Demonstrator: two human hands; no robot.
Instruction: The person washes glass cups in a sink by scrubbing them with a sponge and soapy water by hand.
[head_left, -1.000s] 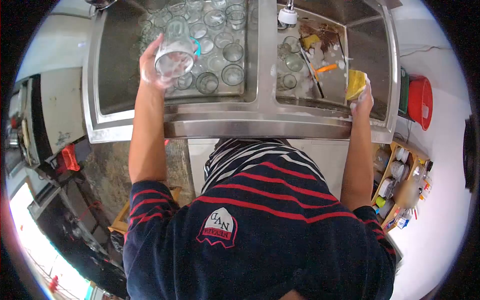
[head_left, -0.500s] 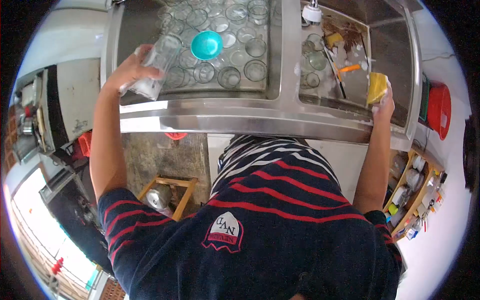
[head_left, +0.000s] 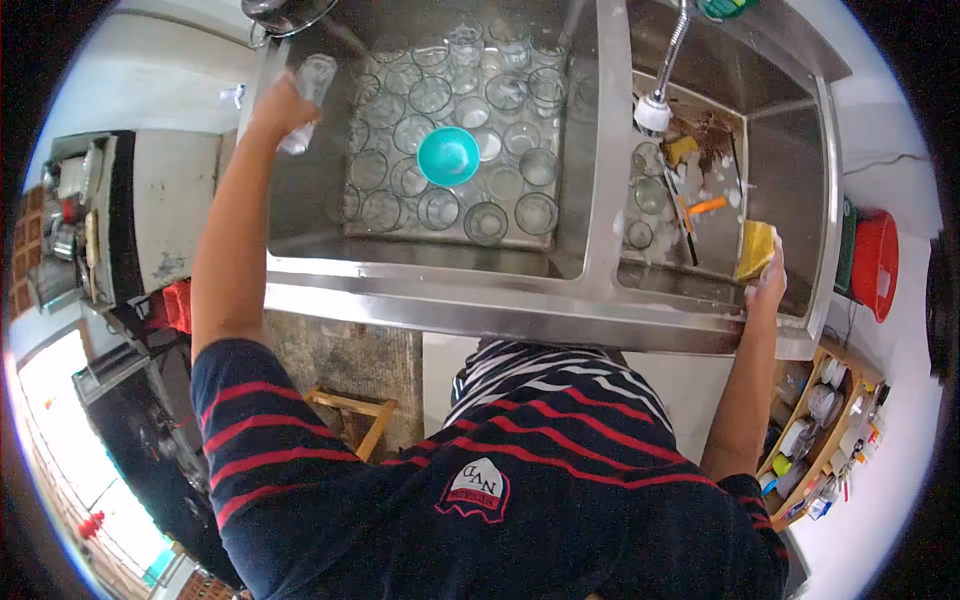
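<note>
My left hand (head_left: 284, 104) is closed around a clear drinking glass (head_left: 318, 78), held tilted at the left rim of the large sink basin. Many glasses (head_left: 430, 97) crowd the bottom of that basin, and a turquoise bowl (head_left: 448, 157) rests among them. On the other side, my right hand (head_left: 768, 283) grips a yellow sponge (head_left: 757, 250) inside the smaller basin, with white suds on the fingers. A few glasses (head_left: 650, 195) stand in the left part of this smaller basin, near an orange-handled tool (head_left: 708, 205).
A flexible faucet with a white head (head_left: 653, 115) hangs over the smaller basin. A steel divider (head_left: 603, 160) separates the basins. A metal pot (head_left: 285, 14) sits at the top left corner. To the right are a red basin (head_left: 876, 265) and a wooden dish rack (head_left: 820, 430).
My view has tilted so more of the sink's far side shows. My left hand has moved the glass away from the other glasses to the left rim. The right hand keeps the sponge.
</note>
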